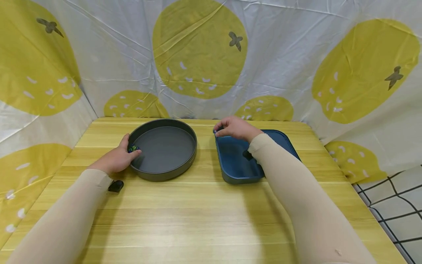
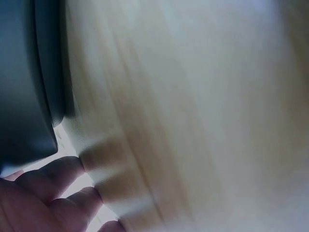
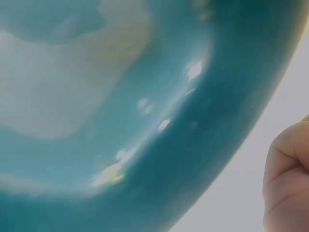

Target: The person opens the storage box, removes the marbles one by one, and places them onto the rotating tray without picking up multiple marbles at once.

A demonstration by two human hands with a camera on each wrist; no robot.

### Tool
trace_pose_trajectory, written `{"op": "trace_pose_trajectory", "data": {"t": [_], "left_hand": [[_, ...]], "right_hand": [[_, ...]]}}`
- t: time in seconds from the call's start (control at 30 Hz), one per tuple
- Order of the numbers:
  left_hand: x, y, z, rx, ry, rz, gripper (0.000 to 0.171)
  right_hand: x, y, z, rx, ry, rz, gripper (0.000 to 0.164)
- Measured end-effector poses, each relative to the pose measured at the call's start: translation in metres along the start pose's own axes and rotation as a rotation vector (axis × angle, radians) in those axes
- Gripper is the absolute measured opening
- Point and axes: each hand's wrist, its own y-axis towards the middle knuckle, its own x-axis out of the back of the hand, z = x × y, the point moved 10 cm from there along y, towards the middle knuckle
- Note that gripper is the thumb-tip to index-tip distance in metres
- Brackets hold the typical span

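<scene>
My left hand [image 1: 118,156] is at the left rim of a round dark grey pan [image 1: 161,170], thumb reaching over the inside. A small dark blue-and-green thing [image 1: 133,149] sits between thumb and index finger, its kind too small to make out. In the left wrist view, other fingers [image 2: 72,208] lie outside the pan wall, close over the table. My right hand [image 1: 235,127] pinches a small dark blue thing [image 1: 215,131] at the far left corner of a blue rectangular container [image 1: 237,154]. The right wrist view shows a curled part of that hand beside the container's glossy teal wall [image 3: 212,150].
A blue panel with a raised rim [image 1: 284,140] adjoins the container's right side, partly behind my right sleeve. Both vessels stand on a wooden table [image 1: 197,220]. A lemon-patterned cloth [image 1: 277,55] hangs behind and at the sides. A black wire grid [image 1: 395,209] is at the right.
</scene>
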Motion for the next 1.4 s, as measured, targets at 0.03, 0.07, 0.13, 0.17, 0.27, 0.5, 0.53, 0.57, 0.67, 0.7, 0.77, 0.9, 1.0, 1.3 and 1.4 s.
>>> {"op": "trace_pose_trajectory", "data": {"t": [0.03,0.07,0.13,0.17,0.27,0.5,0.53,0.57,0.67,0.7,0.77,0.9,1.0,1.3,1.4], "left_hand": [[0.000,0.000,0.000,-0.001,0.000,0.000,0.104],[0.000,0.000,0.000,-0.002,0.001,0.000,0.104],[0.000,0.000,0.001,-0.001,0.002,0.000,0.104],[0.000,0.000,0.000,0.000,0.001,-0.001,0.104],[0.001,0.001,0.000,0.000,0.002,-0.005,0.103],[0.001,0.000,-0.002,0.004,0.008,-0.007,0.103],[0.002,-0.001,-0.002,0.004,0.009,-0.008,0.103],[0.002,-0.001,-0.002,0.004,0.010,-0.008,0.103],[0.002,-0.001,-0.002,0.004,0.009,-0.008,0.102],[0.001,-0.001,-0.002,0.004,0.012,-0.008,0.102],[0.001,-0.001,-0.001,0.007,0.016,-0.006,0.102],[0.000,-0.002,-0.001,0.012,0.019,-0.001,0.102],[0.000,-0.002,-0.001,0.011,0.017,0.000,0.103],[0.001,0.000,0.000,0.010,0.003,-0.001,0.103],[0.000,0.000,0.001,0.015,0.000,0.002,0.103]], "right_hand": [[-0.001,0.000,0.009,0.012,0.004,0.000,0.030],[-0.003,0.000,0.018,0.021,0.005,0.002,0.029],[-0.007,0.001,0.033,0.034,-0.001,0.008,0.028],[-0.010,0.003,0.040,0.049,-0.017,0.009,0.027],[-0.020,0.009,0.059,0.088,-0.047,0.022,0.026],[-0.039,0.018,0.089,0.172,-0.088,0.052,0.025],[-0.041,0.018,0.092,0.180,-0.090,0.054,0.025],[-0.043,0.019,0.095,0.187,-0.086,0.057,0.025],[-0.048,0.019,0.101,0.199,-0.072,0.074,0.029],[-0.049,0.019,0.101,0.195,-0.064,0.078,0.030],[-0.049,0.019,0.100,0.186,-0.039,0.085,0.032],[-0.040,0.017,0.086,0.169,-0.027,0.076,0.035],[-0.027,0.016,0.062,0.136,-0.063,0.049,0.036],[0.006,0.007,-0.033,-0.072,-0.092,-0.051,0.040],[0.013,0.006,-0.050,-0.105,-0.118,-0.090,0.039]]}}
